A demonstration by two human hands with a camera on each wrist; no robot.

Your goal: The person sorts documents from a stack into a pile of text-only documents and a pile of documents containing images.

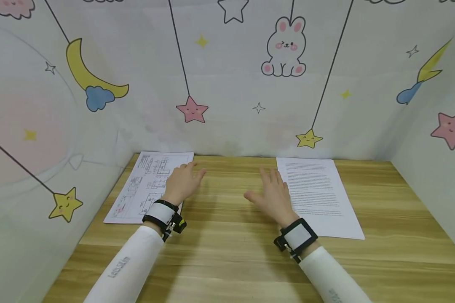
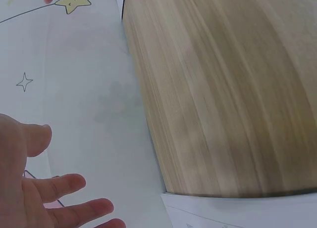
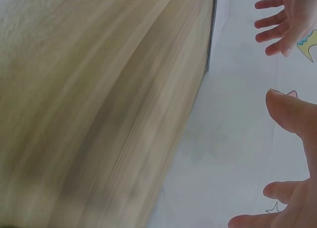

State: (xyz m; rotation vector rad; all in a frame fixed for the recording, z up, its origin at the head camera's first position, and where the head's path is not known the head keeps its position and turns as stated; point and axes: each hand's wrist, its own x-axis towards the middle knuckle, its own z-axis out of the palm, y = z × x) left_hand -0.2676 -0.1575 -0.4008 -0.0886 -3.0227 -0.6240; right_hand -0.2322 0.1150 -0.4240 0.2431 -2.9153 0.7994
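Observation:
My left hand (image 1: 183, 182) is held over the right side of a sheet with technical drawings (image 1: 130, 191), fingers relaxed and spread, gripping nothing. Opposite it, my right hand (image 1: 272, 194) overlaps the left edge of a sheet of printed text (image 1: 318, 198), its thumb pointing toward the middle and its fingers extended. In the left wrist view the left hand (image 2: 44, 193) shows loosely spread fingers with nothing between them. The right wrist view has the right hand's thumb and fingers (image 3: 292, 114) apart, with the left hand (image 3: 285, 22) farther off at the top.
Both sheets lie on a wood-grain table (image 1: 227, 252). A white cloth wall (image 1: 227, 134) printed with stars, a moon and a rabbit rises behind the table and along its sides. Each wrist wears a black strap (image 1: 161, 213) with a small device.

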